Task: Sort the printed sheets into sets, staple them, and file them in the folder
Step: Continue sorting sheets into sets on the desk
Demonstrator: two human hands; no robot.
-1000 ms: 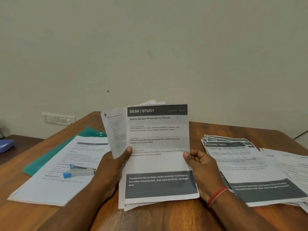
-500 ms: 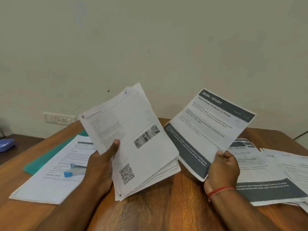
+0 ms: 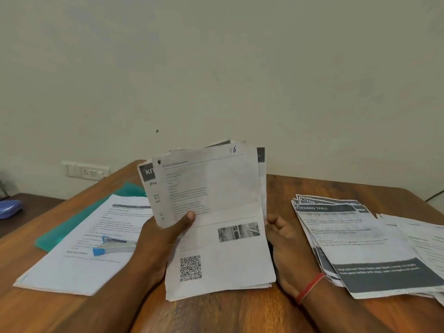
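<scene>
Gripping the stack of sheets [image 3: 223, 255] with thumb on front, the left hand [image 3: 153, 246] holds it; the right hand [image 3: 288, 251] touches its edge, grip hidden.

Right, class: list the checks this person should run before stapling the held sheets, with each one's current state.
1. Left hand grips the held stack of white printed sheets: ok.
2. Right hand gripping that stack: cannot tell, fingers hidden.
3. Stack's top edges squared: not ok, they fan out.
4. Blue and silver stapler free, lying on the left white paper pile: ok.
5. Green plastic folder uncovered: not ok, that pile overlaps it.
</scene>
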